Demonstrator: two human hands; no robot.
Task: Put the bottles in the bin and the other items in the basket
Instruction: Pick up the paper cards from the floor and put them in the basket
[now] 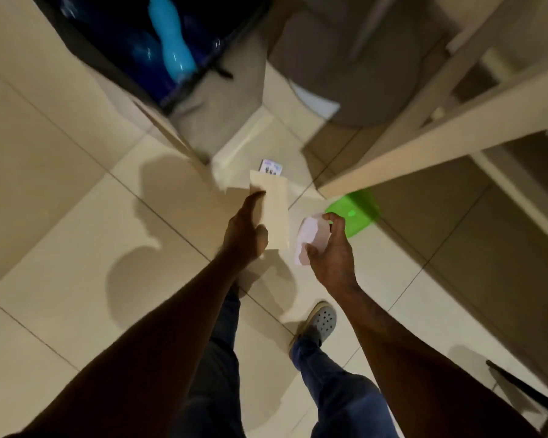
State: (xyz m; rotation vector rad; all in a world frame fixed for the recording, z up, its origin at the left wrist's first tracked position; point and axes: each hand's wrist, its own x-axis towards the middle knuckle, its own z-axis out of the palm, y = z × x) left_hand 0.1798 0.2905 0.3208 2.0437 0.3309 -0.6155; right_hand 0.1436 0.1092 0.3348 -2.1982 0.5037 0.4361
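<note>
Up close, a flat cream envelope [274, 213] is in the left hand [246, 230]. The thumb presses on its lower part and one finger lies along its left edge, so this grip is clamped on the envelope. The envelope stands almost upright in the air above the floor [76, 235]. A small printed card [271, 167] peeks out at its top end; I cannot tell if it is inside the envelope or lying on the floor behind it.

Just beside it, to the right, is a crumpled white paper [310, 237]. The right hand [329, 248] curls around it, with the thumb under the paper and the fingers over the top. This grip is closed on the paper. The two hands are near each other but do not touch.

Right behind the right hand, a green plastic lid or bowl [356, 211] lies on the floor, partly under a pale wooden beam [424, 147].

Far up at the top left is a dark bin [86, 42]. A bright blue bottle [168, 42] lies inside it. The bin is well apart from both hands.

Near the top middle is a round grey tub [345, 74], a bit blurry.

Down low, you can see blue jeans [339, 393] and a grey clog shoe [320, 320] on the tiled floor.
</note>
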